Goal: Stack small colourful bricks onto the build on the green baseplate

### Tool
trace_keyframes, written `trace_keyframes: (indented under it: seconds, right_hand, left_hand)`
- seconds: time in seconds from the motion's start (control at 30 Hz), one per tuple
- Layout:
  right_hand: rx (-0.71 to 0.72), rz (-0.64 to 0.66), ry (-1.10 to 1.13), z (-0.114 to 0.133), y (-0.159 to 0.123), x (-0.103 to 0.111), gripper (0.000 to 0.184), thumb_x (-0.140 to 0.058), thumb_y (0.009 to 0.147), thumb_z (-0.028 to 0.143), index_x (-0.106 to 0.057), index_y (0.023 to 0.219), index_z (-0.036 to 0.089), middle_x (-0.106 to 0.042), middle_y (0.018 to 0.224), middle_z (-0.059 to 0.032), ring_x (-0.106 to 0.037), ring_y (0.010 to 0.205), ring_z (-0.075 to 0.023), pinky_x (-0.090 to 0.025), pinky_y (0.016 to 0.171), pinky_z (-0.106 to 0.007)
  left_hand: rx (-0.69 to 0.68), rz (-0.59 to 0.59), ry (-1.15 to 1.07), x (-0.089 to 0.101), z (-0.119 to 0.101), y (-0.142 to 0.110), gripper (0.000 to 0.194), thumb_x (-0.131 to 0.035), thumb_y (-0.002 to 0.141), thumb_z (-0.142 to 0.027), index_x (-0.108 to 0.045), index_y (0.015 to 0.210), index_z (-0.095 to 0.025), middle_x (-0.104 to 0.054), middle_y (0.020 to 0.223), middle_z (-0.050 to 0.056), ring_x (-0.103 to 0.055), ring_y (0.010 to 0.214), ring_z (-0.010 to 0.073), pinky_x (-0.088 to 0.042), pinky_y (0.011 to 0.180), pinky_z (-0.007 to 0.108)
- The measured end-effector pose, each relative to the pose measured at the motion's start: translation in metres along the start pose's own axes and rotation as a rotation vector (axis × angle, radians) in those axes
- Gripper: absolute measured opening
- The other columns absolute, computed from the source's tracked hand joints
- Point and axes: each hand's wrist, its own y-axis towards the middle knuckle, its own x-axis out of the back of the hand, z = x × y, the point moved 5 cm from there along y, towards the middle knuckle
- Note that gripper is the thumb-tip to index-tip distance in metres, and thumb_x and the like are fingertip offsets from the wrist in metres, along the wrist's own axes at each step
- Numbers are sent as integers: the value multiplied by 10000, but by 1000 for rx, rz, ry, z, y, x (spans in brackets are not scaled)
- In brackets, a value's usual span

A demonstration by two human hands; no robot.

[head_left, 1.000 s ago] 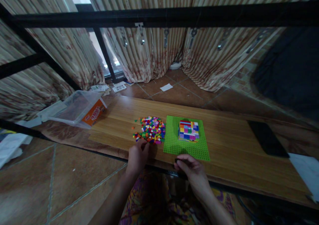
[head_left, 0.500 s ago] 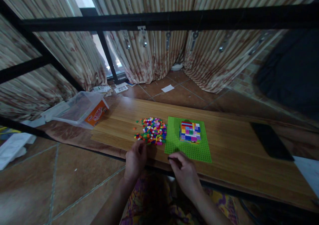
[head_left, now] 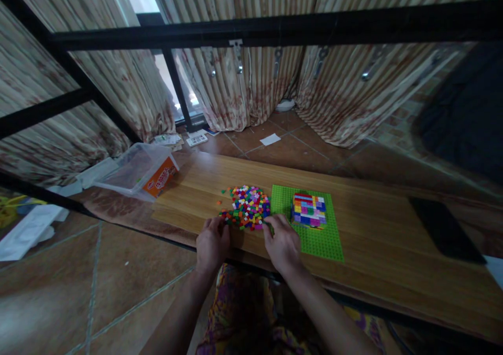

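A heap of small toy building bricks [head_left: 251, 205] in many colours lies on the wooden table. At its near left edge is my left hand [head_left: 212, 244], fingers curled and pinched together; whatever they hold is hidden. My right hand [head_left: 282, 242] reaches to the near right edge of the heap, thumb and forefinger close together. Anything between those fingertips is too small to make out. Beside the heap lies a green studded baseplate [head_left: 322, 245], partly covered by my right hand. On it stands a blocky multicoloured brick build [head_left: 309, 211].
A clear plastic bin [head_left: 133, 174] with an orange label stands at the table's left end. A dark flat object [head_left: 446, 229] lies on the right of the wooden table [head_left: 377, 239]. A black metal bar [head_left: 275, 27] crosses in front of striped curtains [head_left: 259, 90].
My right hand has moved forward from the table's near edge to the heap's edge; the small dark piece at its fingertips no longer shows clearly. My left hand stays beside the heap. The view has shifted slightly.
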Motion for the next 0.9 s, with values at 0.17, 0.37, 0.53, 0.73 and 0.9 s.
trace_keyframes:
  seconds: [0.17, 0.37, 0.53, 0.73, 0.9]
  right_hand:
    - [-31, 65, -159, 7, 9, -8, 141, -534, 886, 254, -651, 823, 207, -602, 913, -60, -560, 836, -187, -413, 698, -277]
    - [-155, 154, -179, 10, 20, -13, 158, -540, 868, 240, -679, 809, 194, -599, 914, -76, -579, 835, -197, -419, 692, -291]
    - [-202, 160, -188, 9, 30, -13, 157, -578, 832, 236, -703, 748, 192, -624, 879, -85, -593, 788, -196, -428, 682, -298]
    - [-128, 150, -227, 7, 31, -16, 144, -574, 842, 203, -689, 756, 191, -632, 901, -85, -583, 805, -186, -427, 681, -280]
    - [-74, 118, -156, 1, 26, -11, 148, -543, 875, 195, -666, 793, 184, -615, 897, -75, -572, 854, -194, -426, 732, -283]
  left_hand:
    - [-11, 28, 39, -3, -6, -4, 233, -505, 871, -272, -622, 1061, -206, -660, 1044, 48, -646, 896, 197, -474, 746, 288]
    - [-43, 40, 26, -7, -10, -9, 243, -507, 874, -273, -608, 1084, -203, -661, 1057, 52, -646, 923, 196, -481, 757, 288]
    - [-62, 40, 25, -10, -15, -12, 266, -515, 872, -277, -592, 1110, -187, -656, 1090, 71, -647, 942, 207, -487, 782, 299]
    - [-62, 46, 13, -9, -15, -14, 264, -517, 868, -283, -590, 1108, -200, -658, 1076, 63, -653, 926, 216, -494, 766, 313]
    - [-79, 24, -64, -7, -12, -13, 239, -508, 863, -248, -604, 1075, -190, -665, 1050, 69, -645, 935, 210, -495, 803, 317]
